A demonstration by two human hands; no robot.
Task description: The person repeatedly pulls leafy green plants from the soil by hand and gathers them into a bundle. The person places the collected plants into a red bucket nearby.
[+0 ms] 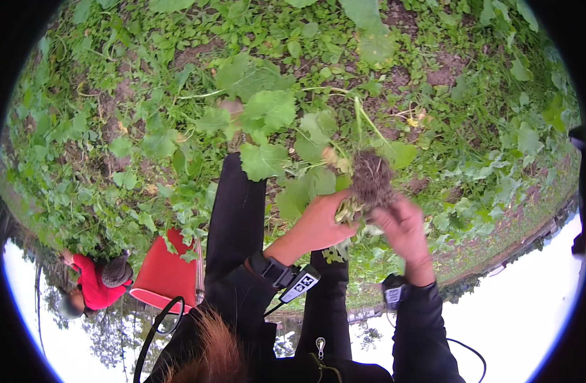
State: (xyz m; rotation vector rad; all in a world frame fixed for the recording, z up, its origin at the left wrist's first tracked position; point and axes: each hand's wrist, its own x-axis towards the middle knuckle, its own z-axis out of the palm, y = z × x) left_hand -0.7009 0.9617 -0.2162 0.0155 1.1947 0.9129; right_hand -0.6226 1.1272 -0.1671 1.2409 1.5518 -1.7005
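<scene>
My left hand [324,222] grips an uprooted plant by its short leafy stems [346,210]. The plant's clump of fibrous roots and soil [371,178] points up and away from me. At the near right edge of that clump is my right hand [403,225], blurred, with its fingertips against the roots and stems. Whether those fingers pinch anything is hard to see. Broad green leaves [266,160] rise just beyond my hands, in front of my dark-trousered leg [237,201]. Each of my wrists wears a strap with a small device [300,283].
To my left stands a red bucket [163,273], partly behind leaves. Past it a person in a red top [99,282] bends toward the plants. Low weeds [197,28] and patches of bare soil [446,67] cover the ground. A black cable [146,342] loops near my left arm.
</scene>
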